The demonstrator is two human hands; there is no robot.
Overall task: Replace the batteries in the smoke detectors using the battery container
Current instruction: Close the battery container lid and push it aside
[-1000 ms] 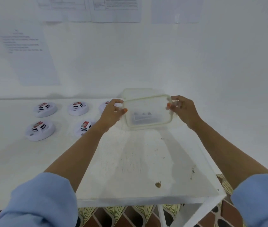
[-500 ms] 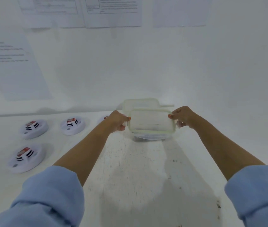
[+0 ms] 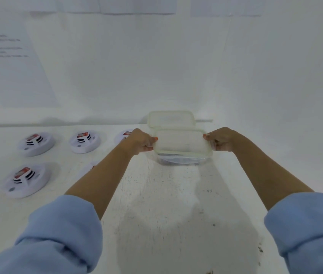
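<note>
A clear plastic battery container [image 3: 182, 161] stands on the white table [image 3: 156, 204] near the wall, with dark shapes faintly visible inside. Its translucent lid [image 3: 182, 142] lies flat on top. My left hand [image 3: 141, 142] grips the lid's left end and my right hand [image 3: 222, 140] grips its right end. White round smoke detectors with red labels lie at the left: two in the back row [image 3: 37, 143] [image 3: 84, 141] and one nearer [image 3: 25, 179]. Another smoke detector [image 3: 126, 134] peeks out behind my left hand, and my left forearm mostly hides one more [image 3: 89, 167].
A second lidded translucent container [image 3: 170, 118] sits right behind the first, against the white wall. Printed paper sheets [image 3: 10, 62] hang on the wall at the left and top. The table's right edge runs down at the far right.
The lid, held tilted toward me a second ago, has come down flat onto the container. Both hands stay at its ends. My view has moved closer and lower.
</note>
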